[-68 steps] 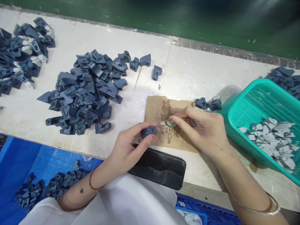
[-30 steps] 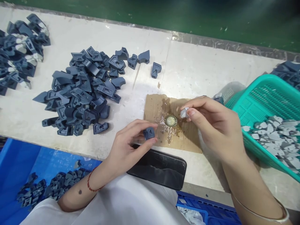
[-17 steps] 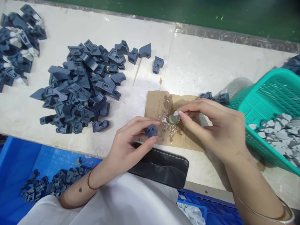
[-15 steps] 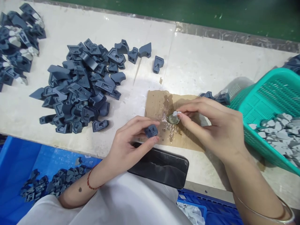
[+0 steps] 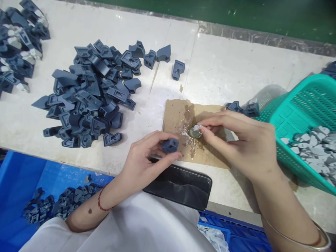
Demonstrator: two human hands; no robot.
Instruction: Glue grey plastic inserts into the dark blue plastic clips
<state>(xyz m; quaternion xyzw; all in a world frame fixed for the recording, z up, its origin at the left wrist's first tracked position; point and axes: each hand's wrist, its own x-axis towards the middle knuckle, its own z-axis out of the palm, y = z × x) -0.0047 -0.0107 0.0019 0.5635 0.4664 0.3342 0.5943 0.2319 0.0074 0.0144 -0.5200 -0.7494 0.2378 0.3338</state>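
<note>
My left hand point(image 5: 147, 157) holds a dark blue-grey plastic piece point(image 5: 170, 145) between thumb and fingers, over the near left edge of a brown cardboard sheet point(image 5: 173, 115). Between the thumb and index finger of my right hand point(image 5: 236, 140) is a small light grey piece point(image 5: 197, 127). That piece is at a small round dish point(image 5: 194, 132) of clear liquid on the cardboard, with wet, shiny splashes around it. The two hands are apart. A black phone point(image 5: 181, 185) lies just below the cardboard, partly under my left hand.
A large heap of dark pieces point(image 5: 89, 94) covers the left of the table point(image 5: 236, 66); a mixed pile point(image 5: 21, 42) lies beyond. At right stands a green basket point(image 5: 288, 101) of light grey pieces, two dark pieces point(image 5: 243, 108) beside it. Blue bins point(image 5: 49, 175) sit below the front edge.
The dark piece in my left hand has turned, showing more of its side. My right hand has barely moved, its fingertips still at the dish. The view has shifted slightly.
</note>
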